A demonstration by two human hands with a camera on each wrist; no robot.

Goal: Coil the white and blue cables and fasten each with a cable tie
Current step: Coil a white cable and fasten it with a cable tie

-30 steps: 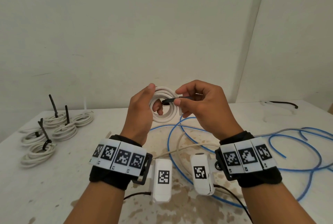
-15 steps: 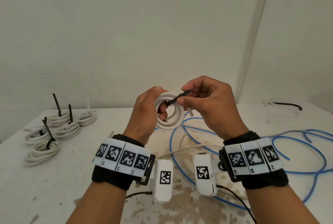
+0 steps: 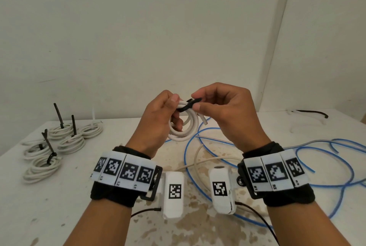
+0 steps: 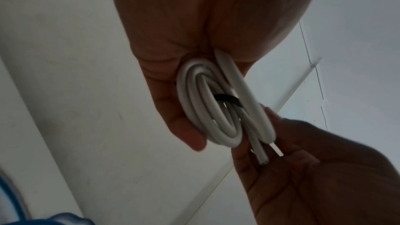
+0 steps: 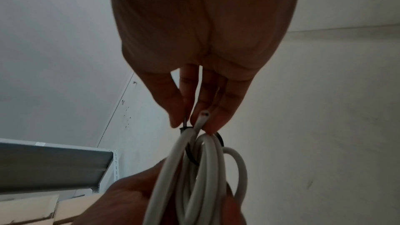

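Observation:
My left hand (image 3: 158,119) holds a small coil of white cable (image 3: 186,133) up above the table, fingers curled round its left side. A black cable tie (image 3: 190,104) loops over the top of the coil. My right hand (image 3: 223,111) pinches the tie between thumb and forefinger. The left wrist view shows the white cable coil (image 4: 207,109) lying in the palm with the black cable tie (image 4: 75,99) crossing it. In the right wrist view the fingertips (image 5: 177,121) pinch the tie just above the white cable coil (image 5: 203,168). Loose blue cable (image 3: 316,158) lies on the table.
Several tied white coils (image 3: 59,146) with black tie tails sticking up lie at the table's (image 3: 59,206) left. Loose white cable (image 3: 200,162) runs between my wrists. A spare black tie (image 3: 313,112) lies at the far right. A wall stands close behind.
Both hands have risen slightly with the coil. The tie has gone from pointing through the coil's middle to lying across its top, with the right thumb and forefinger closer to the left thumb.

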